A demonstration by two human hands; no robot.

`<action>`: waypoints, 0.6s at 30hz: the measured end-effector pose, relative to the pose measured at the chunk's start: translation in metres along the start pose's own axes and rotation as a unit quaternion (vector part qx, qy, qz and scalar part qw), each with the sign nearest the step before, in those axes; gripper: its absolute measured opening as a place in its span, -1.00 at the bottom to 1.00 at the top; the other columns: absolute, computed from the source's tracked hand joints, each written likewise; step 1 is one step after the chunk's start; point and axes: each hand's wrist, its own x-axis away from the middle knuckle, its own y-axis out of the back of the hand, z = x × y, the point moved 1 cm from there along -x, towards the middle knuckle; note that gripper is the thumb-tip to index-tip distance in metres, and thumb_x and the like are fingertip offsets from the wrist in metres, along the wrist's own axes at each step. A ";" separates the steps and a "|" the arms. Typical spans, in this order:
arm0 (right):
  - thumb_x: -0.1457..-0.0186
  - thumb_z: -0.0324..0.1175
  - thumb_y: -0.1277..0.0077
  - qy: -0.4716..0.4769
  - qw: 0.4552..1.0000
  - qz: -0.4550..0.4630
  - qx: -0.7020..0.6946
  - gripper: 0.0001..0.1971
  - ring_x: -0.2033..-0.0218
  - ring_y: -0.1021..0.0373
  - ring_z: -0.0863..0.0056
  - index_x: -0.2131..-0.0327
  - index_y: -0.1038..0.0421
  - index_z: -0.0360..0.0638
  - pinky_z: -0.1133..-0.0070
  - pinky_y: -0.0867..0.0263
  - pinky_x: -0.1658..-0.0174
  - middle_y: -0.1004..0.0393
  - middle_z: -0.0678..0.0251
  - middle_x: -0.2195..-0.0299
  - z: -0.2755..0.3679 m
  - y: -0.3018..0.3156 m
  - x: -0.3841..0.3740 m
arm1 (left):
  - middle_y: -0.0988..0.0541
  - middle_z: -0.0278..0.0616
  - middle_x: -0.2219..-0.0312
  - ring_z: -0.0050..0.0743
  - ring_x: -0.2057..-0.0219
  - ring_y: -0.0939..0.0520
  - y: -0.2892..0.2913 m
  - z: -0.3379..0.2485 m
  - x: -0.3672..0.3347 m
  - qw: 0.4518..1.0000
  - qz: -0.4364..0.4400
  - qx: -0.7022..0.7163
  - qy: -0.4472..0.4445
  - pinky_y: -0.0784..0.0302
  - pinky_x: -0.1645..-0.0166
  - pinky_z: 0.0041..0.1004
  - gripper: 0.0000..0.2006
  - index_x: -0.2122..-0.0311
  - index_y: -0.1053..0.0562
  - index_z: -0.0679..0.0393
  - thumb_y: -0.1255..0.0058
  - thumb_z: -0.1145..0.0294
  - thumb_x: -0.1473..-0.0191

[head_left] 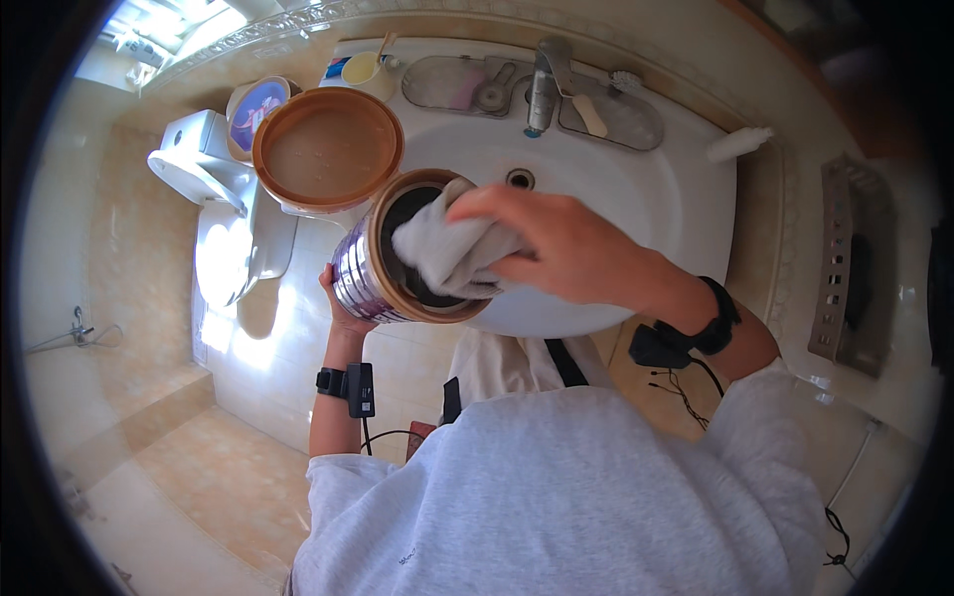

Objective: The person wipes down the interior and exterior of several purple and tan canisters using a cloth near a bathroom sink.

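Note:
My left hand grips the side of a cylindrical bin with a shiny purple-and-silver striped wall, a brown rim and a dark inside. The bin is tilted, with its mouth turned up toward me at the basin's front left. A crumpled light grey cloth is bunched in my right hand, over and partly inside that mouth. Its lower end is hidden within the bin. Beyond the bin, a large brown round tub stands at the left, its inside smooth and brownish.
The white washbasin has a drain and a metal tap. Along its back ledge are a pale yellow cup, a light-handled brush and a white bottle. A toilet stands left.

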 end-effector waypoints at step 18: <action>0.35 -0.51 0.00 0.024 0.958 0.212 0.192 -0.64 0.25 -0.29 0.33 0.31 -0.33 -0.24 0.54 -0.21 0.17 -0.35 0.14 0.29 -0.148 -0.068 -0.027 | -0.37 -0.10 0.19 -0.25 0.21 -0.43 -0.069 0.012 -0.005 0.987 -0.032 -0.154 -0.003 -0.41 0.19 -0.29 -0.31 0.07 -0.20 0.15 0.20 -0.21 0.24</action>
